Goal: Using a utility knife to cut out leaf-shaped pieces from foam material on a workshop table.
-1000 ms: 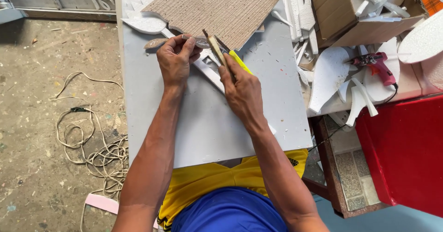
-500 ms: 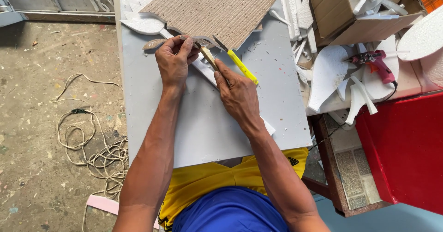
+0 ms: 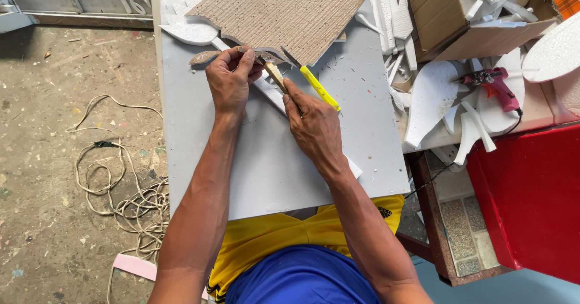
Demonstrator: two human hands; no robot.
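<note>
Cutter (image 3: 275,74) (one), two hands (image 3: 232,80), one foam strip (image 3: 272,98)

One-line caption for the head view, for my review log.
Left hand pins a curved foam strip on the grey board; right hand works a wooden-handled tool beside a yellow cutter.

The person wears a yellow shirt (image 3: 284,237) with a small dark mark at its right edge, over blue shorts (image 3: 302,280). Both forearms are bare, with no sleeves, watch or gloves showing.
</note>
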